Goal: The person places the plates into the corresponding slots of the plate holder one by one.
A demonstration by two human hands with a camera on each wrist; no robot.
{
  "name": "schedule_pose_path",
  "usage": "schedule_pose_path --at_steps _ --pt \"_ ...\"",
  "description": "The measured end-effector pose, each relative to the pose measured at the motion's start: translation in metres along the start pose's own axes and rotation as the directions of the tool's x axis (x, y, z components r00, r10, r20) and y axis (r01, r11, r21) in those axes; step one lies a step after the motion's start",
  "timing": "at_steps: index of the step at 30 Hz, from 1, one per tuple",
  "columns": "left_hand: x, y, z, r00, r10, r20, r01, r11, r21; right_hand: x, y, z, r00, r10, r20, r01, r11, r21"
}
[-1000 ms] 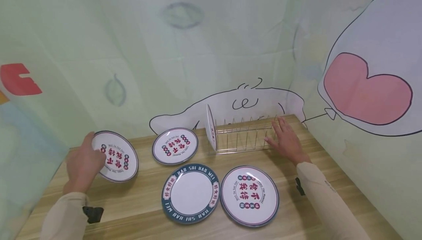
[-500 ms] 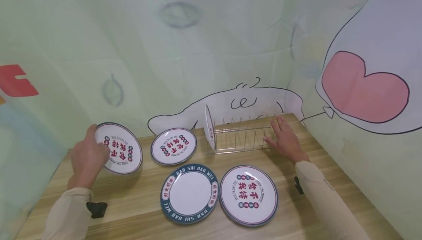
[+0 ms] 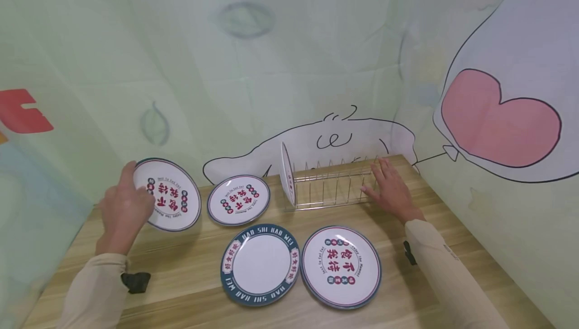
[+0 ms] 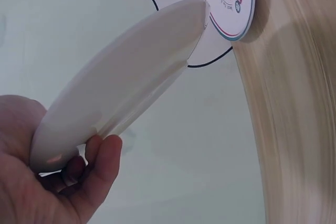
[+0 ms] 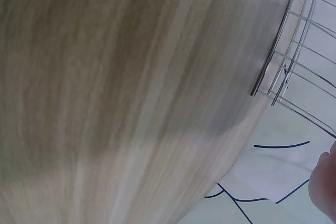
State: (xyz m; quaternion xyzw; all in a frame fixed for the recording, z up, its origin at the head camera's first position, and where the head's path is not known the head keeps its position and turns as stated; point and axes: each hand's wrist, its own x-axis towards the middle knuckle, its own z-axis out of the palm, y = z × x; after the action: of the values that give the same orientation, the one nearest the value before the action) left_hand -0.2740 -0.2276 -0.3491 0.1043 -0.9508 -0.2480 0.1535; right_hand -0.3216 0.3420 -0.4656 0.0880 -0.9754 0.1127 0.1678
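In the head view my left hand (image 3: 125,211) grips a round white plate (image 3: 168,194) by its left rim, tilted and raised over the table's left side. Its printed face with red characters faces the head camera. The left wrist view shows the plate's pale underside (image 4: 126,72), with fingers curled at the rim. My right hand (image 3: 392,193) is at the right end of a wire dish rack (image 3: 323,207), fingers spread and fairly straight, fingertips at the end wires. One plate (image 3: 287,176) stands upright in the rack's left end. Only a bit of the right hand (image 5: 323,184) shows in the right wrist view.
A white printed plate (image 3: 238,200) lies left of the rack. Nearer lie a blue-rimmed plate (image 3: 260,263) and another printed plate (image 3: 341,268), side by side on the wooden table (image 3: 181,279). A printed cloth backdrop (image 3: 190,58) rises behind the table.
My left hand has lifted the held plate higher and moved it slightly right, toward the plate left of the rack. The right hand stays at the rack's end.
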Motion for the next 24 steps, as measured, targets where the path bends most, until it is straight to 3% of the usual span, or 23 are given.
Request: schedule_pose_path --at_steps 24 --pt "-0.005 0.048 -0.016 1.0 -0.004 -0.004 0.003 0.997 -0.077 0.0 -0.002 0.0 1.0 0.005 -0.01 -0.005 1.0 -0.006"
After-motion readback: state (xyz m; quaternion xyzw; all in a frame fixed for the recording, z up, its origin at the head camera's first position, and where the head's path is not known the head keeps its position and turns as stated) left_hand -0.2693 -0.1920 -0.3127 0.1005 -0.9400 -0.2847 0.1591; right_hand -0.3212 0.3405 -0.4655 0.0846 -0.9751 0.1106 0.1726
